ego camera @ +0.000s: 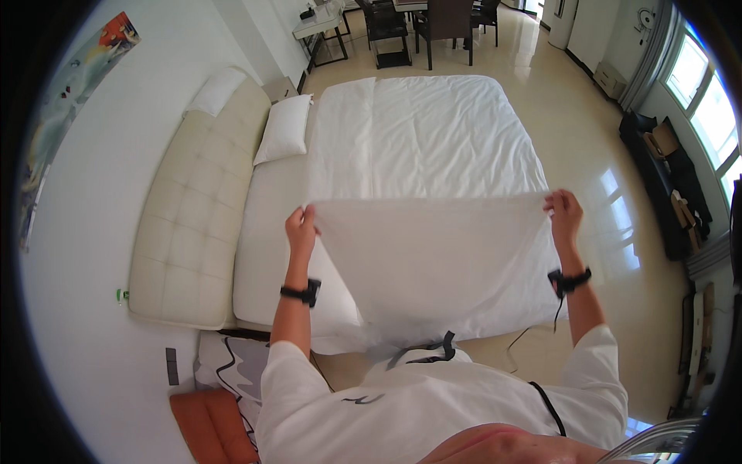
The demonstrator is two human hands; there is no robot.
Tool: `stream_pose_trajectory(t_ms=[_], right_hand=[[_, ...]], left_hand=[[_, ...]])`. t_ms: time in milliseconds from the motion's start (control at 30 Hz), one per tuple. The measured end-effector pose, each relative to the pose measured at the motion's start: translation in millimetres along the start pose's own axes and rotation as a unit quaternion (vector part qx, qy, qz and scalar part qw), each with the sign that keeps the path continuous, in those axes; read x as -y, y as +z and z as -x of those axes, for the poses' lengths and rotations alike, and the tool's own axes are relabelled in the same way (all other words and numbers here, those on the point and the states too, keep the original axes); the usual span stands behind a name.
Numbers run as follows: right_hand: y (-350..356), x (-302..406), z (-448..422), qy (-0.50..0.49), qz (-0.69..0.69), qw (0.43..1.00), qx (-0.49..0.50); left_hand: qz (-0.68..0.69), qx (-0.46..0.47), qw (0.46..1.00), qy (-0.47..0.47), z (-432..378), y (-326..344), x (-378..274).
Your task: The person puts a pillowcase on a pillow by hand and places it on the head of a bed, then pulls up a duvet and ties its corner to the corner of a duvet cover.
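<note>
A white cloth, possibly a pillowcase (429, 249), is stretched wide in front of my body, above the near side of the bed. My left hand (302, 225) pinches its upper left corner, and my right hand (563, 211) pinches the upper right one. Its lower part hangs down towards my waist, where it looks blurred. Behind it a white quilt (440, 133) covers most of the bed, with shallow wrinkles. One white pillow (285, 129) lies at the far head end, beside the padded headboard (191, 214). Both wrists wear black straps with small devices.
Another white cloth (217, 91) hangs over the headboard's far end. An orange cushion (211, 426) and a grey patterned fabric (223, 359) are at the lower left. Chairs (443, 26) stand beyond the bed. A black sofa (666, 180) with cardboard boxes is by the window. A thin cable (516, 348) trails near the bed's edge.
</note>
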State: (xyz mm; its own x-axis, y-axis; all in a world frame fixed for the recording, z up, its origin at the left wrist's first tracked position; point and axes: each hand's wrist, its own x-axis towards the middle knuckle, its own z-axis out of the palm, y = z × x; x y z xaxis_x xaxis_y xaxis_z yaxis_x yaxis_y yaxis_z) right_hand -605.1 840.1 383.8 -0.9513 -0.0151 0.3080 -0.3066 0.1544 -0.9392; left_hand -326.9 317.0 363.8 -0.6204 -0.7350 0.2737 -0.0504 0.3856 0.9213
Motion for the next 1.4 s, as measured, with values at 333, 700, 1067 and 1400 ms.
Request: stream_pose_trajectory(t_ms=[333,700,1067,1400], right_hand=[[41.2,130.9,-113.5,-0.158,-0.076,0.984,0.005],[6.4,32.8,37.1,-0.014,0.013,1.0,-0.005],[-63.4,-240.8,297.7,0.247,0.24,0.926,0.152],[-103.2,-281.4,396.4,0.407,0.337,0.828,0.189]], left_hand=[[0.069,-0.039,0.99,0.114,-125.5,-41.9,-105.3],[-0.003,-0.044,0.996,0.081,9.5,-77.3,-5.6],[-0.218,0.148,0.947,-0.184,300.6,-63.9,242.4],[-0.207,0.289,0.87,-0.342,413.1,-76.9,311.4]])
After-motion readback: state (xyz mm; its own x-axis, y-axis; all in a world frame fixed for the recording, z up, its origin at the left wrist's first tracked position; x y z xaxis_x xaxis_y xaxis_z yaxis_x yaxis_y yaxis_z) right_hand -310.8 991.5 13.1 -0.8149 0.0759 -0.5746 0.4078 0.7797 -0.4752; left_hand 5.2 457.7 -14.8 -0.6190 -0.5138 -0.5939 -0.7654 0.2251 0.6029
